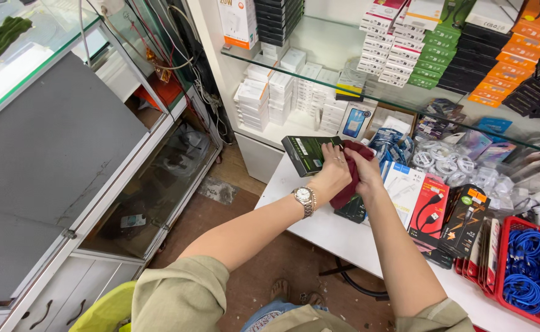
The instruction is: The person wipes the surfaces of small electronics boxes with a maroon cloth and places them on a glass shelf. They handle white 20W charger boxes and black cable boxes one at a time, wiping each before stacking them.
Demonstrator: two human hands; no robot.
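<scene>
The left hand (333, 165), with a metal wristwatch (305, 198) on its wrist, was clasped around the near end of a flat dark green box (303, 154), holding it just above the white counter (319, 230). The right hand (366, 167) lay right beside the left, its fingers closed on a dark red cloth (351, 178) that was pressed against the box's right end and hung down between the two wrists. Directly under the cloth a dark packet (352, 211) rested on the counter. To the right of the right hand lay a white packaged item (403, 184), then a red cable package (430, 210) and black and orange packages (466, 218) just beside it. Farther right stood a red basket (503, 270) filled with coiled blue cables (531, 264). Beyond both hands, white boxes (282, 92) were stacked under a glass shelf (325, 55), and loose white cable coils (445, 161) were heaped beyond the right hand. Well to the left of the left hand stood a glass display cabinet (153, 178), its doors closed.
</scene>
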